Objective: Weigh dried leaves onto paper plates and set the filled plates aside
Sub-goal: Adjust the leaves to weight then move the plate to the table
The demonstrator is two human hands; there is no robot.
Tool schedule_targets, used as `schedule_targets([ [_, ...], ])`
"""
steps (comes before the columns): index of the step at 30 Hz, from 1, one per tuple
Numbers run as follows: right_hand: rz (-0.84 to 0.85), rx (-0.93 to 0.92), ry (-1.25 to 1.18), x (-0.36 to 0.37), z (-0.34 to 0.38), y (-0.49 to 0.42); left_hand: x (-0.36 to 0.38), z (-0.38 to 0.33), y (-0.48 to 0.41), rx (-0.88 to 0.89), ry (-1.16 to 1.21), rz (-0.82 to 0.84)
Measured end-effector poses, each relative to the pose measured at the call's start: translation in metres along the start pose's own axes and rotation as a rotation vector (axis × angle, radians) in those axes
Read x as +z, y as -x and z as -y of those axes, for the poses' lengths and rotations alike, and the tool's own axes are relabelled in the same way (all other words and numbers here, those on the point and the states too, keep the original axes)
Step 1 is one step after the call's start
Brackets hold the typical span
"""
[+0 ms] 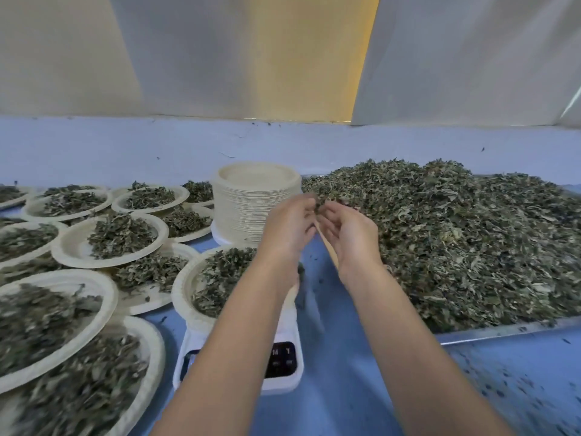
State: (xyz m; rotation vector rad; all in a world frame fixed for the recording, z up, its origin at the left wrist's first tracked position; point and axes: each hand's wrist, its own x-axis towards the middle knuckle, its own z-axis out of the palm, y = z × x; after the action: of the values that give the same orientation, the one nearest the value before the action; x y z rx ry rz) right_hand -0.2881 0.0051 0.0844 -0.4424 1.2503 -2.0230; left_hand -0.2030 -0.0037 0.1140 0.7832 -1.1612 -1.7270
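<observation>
My left hand (287,229) and my right hand (347,236) are raised side by side above the scale, fingers curled and fingertips meeting. Between the fingertips they pinch a small clump of dried leaves (318,205), and a thin tan stem hangs down between the palms. Below my left forearm, a paper plate (184,297) heaped with leaves sits on the white digital scale (284,383); my arm hides part of the plate and of the display. The big heap of dried leaves (456,247) lies on a metal tray (503,333) to the right.
A tall stack of empty paper plates (255,196) stands just behind my hands. Several filled plates (110,243) crowd the blue table on the left, some overlapping. Leaf crumbs are scattered over the table (518,388) at the front right. A wall runs along the back.
</observation>
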Motion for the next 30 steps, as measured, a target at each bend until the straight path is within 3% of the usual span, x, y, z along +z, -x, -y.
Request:
schedule_targets([
  [5, 0.098, -0.022, 0.266, 0.027, -0.026, 0.009, -0.065, -0.023, 0.006, 0.211, -0.179, -0.154],
  [10, 0.141, -0.169, 0.558, 0.025, -0.044, 0.014, -0.124, -0.022, 0.007, 0.242, -0.376, -0.328],
  [20, 0.166, -0.17, 0.592, 0.012, -0.052, 0.01, -0.141, -0.002, 0.002, 0.185, -0.405, -0.39],
  [26, 0.565, -0.348, 0.961, 0.02, -0.038, 0.027, -0.136, -0.001, 0.0, 0.217, -0.436, -0.401],
  [30, 0.677, -0.568, 1.302, 0.038, -0.05, 0.039, -0.136, -0.001, 0.0, 0.228, -0.419, -0.409],
])
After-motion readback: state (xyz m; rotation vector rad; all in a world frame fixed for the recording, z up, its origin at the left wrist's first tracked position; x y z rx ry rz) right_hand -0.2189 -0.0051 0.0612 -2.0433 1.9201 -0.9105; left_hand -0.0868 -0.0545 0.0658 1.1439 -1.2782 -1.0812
